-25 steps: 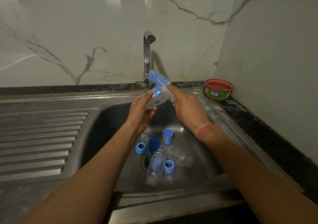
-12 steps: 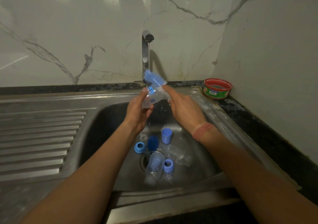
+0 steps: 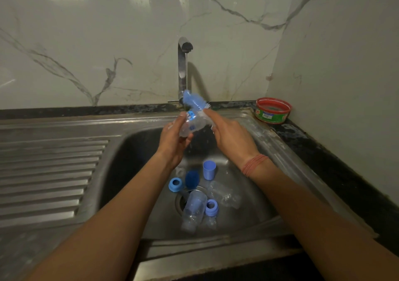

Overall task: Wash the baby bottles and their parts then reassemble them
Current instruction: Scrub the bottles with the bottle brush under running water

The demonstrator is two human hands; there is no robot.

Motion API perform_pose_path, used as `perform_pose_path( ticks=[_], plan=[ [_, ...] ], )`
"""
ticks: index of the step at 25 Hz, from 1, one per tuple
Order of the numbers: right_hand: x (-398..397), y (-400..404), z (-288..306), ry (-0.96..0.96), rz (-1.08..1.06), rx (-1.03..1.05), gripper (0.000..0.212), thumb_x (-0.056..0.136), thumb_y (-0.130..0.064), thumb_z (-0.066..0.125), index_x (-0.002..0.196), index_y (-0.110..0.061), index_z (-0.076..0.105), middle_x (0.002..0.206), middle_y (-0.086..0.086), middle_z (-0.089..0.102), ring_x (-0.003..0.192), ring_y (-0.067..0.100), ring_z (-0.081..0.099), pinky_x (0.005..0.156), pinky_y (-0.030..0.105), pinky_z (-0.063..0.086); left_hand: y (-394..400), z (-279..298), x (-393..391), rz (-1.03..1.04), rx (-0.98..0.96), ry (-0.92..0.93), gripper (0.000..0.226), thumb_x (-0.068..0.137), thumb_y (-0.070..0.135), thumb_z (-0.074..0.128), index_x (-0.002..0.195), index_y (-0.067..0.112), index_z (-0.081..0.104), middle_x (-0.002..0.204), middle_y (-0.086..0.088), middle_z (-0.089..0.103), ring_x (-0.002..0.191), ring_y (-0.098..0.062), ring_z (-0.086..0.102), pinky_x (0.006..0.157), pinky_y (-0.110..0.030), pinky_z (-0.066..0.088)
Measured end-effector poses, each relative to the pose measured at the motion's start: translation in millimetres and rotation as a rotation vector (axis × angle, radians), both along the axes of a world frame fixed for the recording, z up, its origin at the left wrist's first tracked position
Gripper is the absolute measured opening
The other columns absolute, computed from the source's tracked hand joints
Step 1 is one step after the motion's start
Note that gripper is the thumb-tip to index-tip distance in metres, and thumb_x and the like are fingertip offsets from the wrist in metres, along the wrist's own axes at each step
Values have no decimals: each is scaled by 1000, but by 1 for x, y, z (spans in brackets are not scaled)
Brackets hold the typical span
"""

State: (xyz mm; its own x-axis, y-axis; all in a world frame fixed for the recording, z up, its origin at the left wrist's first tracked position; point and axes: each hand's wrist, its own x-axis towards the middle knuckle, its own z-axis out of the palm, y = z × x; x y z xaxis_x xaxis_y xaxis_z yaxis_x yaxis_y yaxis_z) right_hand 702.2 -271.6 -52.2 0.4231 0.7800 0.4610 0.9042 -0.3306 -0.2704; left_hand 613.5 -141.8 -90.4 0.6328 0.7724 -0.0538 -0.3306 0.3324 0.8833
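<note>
Bottle (image 3: 191, 127): 12 o'clock above basin, under tap stream | left hand (image 3: 176, 142) wraps its base, right hand (image 3: 231, 138) grips brush (image 3: 194, 102) | light, wet-slick plastic; you'd best hold mid-body.

Single head-worn view, looking forward and down into the sink (image 3: 138, 151) (close, wide-angle), wall behind.
</note>
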Motion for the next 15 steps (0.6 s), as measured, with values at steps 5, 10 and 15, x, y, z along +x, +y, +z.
perform_pose_path(
  ticks=[5, 10, 15],
  plan=[
    [-14, 6, -4, -29, 88, -18, 60, 95, -7, 45, 148, -31, 28, 103, 12, 65, 81, 30, 63, 69, 38, 53, 12, -1, -11, 155, -161, -111, 29, 94, 38, 62, 110, 14, 62, 115, -14, 68, 108, -26, 66, 90, -30, 56],
    [3, -1, -1, -48, -49, 2, 62, 94, -9, 45, 148, -34, 27, 110, 12, 65, 88, 33, 62, 68, 40, 52, -5, 0, 3, -54, 134, 98, 56, 92, 35, 66, 134, 4, 46, 121, -17, 63, 98, -21, 66, 71, -23, 56],
    [-14, 1, -1, -140, 24, -66, 64, 95, -8, 41, 149, -35, 23, 121, 11, 59, 92, 32, 62, 69, 37, 49, 13, 1, -5, 205, 6, -75, 83, 72, 41, 76, 139, 10, 40, 124, -14, 62, 106, -23, 67, 85, -31, 58]
  ],
)
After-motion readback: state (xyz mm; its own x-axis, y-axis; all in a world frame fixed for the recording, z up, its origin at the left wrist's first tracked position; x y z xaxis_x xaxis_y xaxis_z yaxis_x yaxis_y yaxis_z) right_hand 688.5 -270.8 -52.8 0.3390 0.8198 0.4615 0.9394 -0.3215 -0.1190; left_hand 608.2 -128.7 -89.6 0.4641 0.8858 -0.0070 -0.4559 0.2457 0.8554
